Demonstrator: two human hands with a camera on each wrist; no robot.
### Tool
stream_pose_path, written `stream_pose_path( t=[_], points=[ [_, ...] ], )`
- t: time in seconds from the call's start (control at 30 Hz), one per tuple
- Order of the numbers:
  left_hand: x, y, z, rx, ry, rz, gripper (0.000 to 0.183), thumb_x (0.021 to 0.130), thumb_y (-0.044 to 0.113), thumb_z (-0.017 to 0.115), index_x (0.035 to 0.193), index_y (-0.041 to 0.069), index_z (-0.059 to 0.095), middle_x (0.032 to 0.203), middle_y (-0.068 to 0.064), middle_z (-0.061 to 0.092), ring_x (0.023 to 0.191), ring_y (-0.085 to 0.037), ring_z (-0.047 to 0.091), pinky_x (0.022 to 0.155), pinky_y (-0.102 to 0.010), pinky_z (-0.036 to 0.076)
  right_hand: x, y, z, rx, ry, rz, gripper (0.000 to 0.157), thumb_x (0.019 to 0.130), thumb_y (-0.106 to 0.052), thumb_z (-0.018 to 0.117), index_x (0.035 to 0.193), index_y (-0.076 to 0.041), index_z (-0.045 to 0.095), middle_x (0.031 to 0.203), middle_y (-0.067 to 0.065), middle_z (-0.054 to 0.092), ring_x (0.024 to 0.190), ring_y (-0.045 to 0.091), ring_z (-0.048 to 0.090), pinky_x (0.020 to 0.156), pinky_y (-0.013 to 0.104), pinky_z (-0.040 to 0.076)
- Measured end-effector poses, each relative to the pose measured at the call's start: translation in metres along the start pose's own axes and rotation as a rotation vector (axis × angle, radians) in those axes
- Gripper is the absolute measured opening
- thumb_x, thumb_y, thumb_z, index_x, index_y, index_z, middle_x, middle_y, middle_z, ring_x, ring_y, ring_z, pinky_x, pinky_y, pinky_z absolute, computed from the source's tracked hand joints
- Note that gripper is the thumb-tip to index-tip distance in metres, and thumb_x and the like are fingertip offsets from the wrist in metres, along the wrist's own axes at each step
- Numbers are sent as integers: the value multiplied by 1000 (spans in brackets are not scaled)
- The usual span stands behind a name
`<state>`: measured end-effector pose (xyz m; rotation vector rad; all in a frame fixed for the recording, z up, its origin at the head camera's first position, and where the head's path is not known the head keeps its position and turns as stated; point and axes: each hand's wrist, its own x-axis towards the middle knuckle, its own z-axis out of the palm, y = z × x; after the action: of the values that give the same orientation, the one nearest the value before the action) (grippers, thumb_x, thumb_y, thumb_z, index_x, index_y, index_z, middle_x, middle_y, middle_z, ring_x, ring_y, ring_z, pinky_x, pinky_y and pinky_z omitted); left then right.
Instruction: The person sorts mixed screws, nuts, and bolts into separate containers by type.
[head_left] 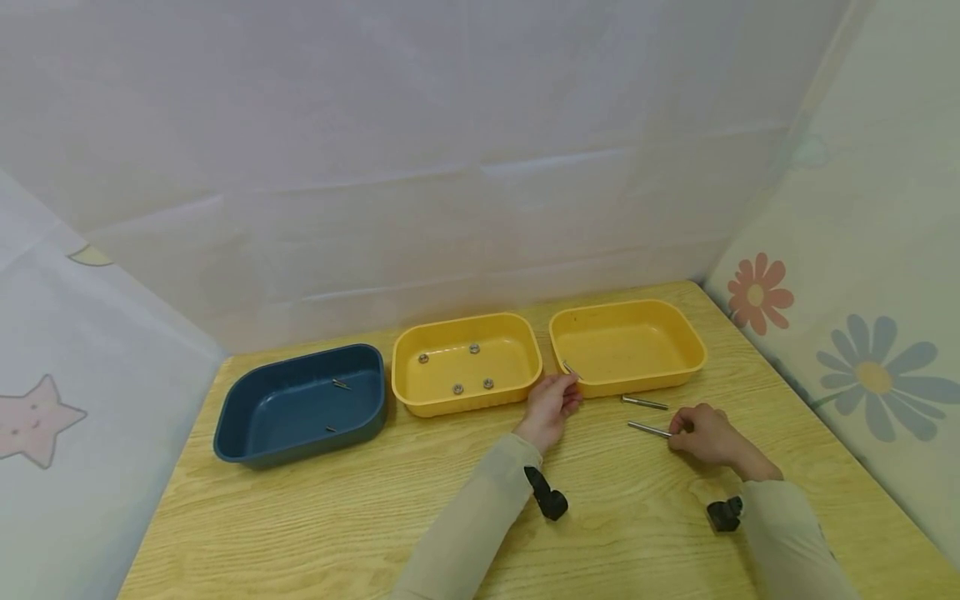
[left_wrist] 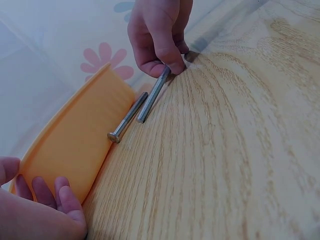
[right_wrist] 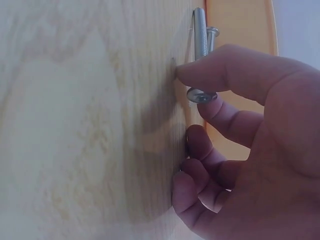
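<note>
My right hand (head_left: 705, 433) pinches a long silver bolt (head_left: 648, 430) near its head, between thumb and forefinger, low over the wood. In the right wrist view the round bolt head (right_wrist: 201, 95) shows below the thumb. A second bolt (head_left: 645, 402) lies beside it, along the front of the right yellow tray (head_left: 637, 386). At that tray's left front corner is my left hand (head_left: 551, 408), fingers curled. A small thin screw (head_left: 572, 369) sticks out from its fingertips over the rim; the left wrist view hides the screw.
The middle yellow tray (head_left: 457, 406) holds several nuts (head_left: 475, 348). Left of it stands a dark blue tray (head_left: 300, 454) with a few small screws (head_left: 341, 384). All three trays line the back of the wooden table (head_left: 300, 533), before a white curtain (head_left: 480, 208).
</note>
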<state>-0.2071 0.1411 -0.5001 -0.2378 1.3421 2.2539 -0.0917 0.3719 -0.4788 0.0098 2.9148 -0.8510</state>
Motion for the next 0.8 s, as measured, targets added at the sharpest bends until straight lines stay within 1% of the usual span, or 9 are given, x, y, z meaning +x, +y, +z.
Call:
stream_pose_path(
  t=[0.17, 0.4, 0.5, 0.57, 0.63, 0.73, 0.8],
  points=[
    [0, -1, 0, 4, 0, 1, 5, 90, 11, 64, 85, 12, 62, 75, 2, 59, 71, -11, 59, 69, -23, 48, 0, 0, 0, -5, 1, 3, 9, 81, -15, 70, 79, -10, 63, 73, -1, 57, 70, 16, 42, 68, 31, 30],
    [0, 1, 1, -2, 9, -11, 6, 88, 11, 65, 84, 13, 62, 75, 1, 59, 70, -11, 59, 69, -23, 48, 1, -3, -3, -24, 17, -21, 8, 79, -13, 70, 79, -11, 63, 76, -1, 61, 68, 13, 45, 64, 28, 34],
    [-1, 2, 2, -2, 12, -13, 6, 88, 11, 65, 84, 13, 62, 76, 1, 59, 71, -11, 59, 69, -24, 48, 2, -5, -5, -9, 33, -27, 6, 78, -11, 71, 78, -11, 64, 75, -2, 62, 65, 11, 46, 62, 25, 36],
    [-1, 3, 2, -3, 12, -15, 5, 89, 11, 65, 85, 12, 62, 76, 1, 59, 71, -12, 59, 69, -24, 48, 2, -5, -5, -1, 49, -38, 5, 77, -11, 71, 77, -12, 65, 76, -3, 63, 65, 11, 46, 63, 26, 36],
    [-2, 3, 2, -3, 12, -16, 5, 88, 11, 66, 85, 12, 62, 76, 2, 59, 71, -12, 58, 69, -23, 48, 3, -5, -6, 3, 71, -47, 6, 77, -10, 71, 76, -13, 66, 76, -3, 63, 68, 12, 46, 70, 31, 37],
    [-2, 3, 2, -2, 11, -17, 4, 88, 12, 66, 86, 11, 62, 75, 2, 59, 71, -11, 58, 68, -23, 48, 2, -6, -5, -4, 104, -67, 6, 77, -11, 71, 75, -15, 66, 78, -3, 64, 73, 14, 46, 79, 39, 33],
    [-3, 3, 2, 1, 10, -19, 4, 89, 12, 66, 86, 11, 62, 75, 2, 59, 71, -11, 58, 68, -23, 48, 2, -6, -5, 0, 118, -63, 7, 76, -11, 71, 74, -16, 67, 78, -2, 64, 74, 14, 47, 80, 41, 32]
  ],
)
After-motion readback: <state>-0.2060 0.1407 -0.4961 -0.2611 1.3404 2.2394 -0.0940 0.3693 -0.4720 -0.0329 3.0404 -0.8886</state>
